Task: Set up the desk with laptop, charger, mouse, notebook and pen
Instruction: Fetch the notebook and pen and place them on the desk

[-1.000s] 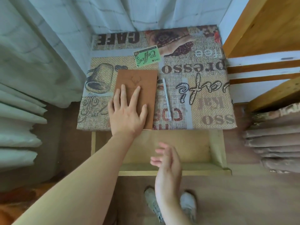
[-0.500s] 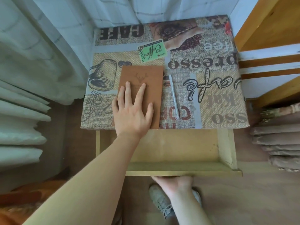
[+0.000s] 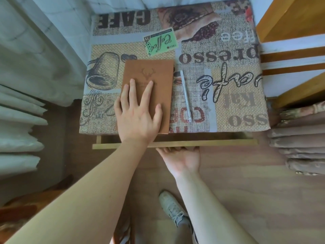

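One head-worn wide-angle view, looking steeply down and forward at the desk (image 3: 228, 95) from close above. Desk's near edge sits mid-frame, far edge at top; floor (image 3: 246, 191) fills the bottom.

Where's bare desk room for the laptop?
The right half of the desk top is bare, from the pen to the right edge. A bare strip runs along the back. Crowded front left: notebook under the flat left hand, pen just right of it.

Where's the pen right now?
In the head view the white pen lies on the desk's coffee-print cloth, just right of the brown notebook under the left hand.
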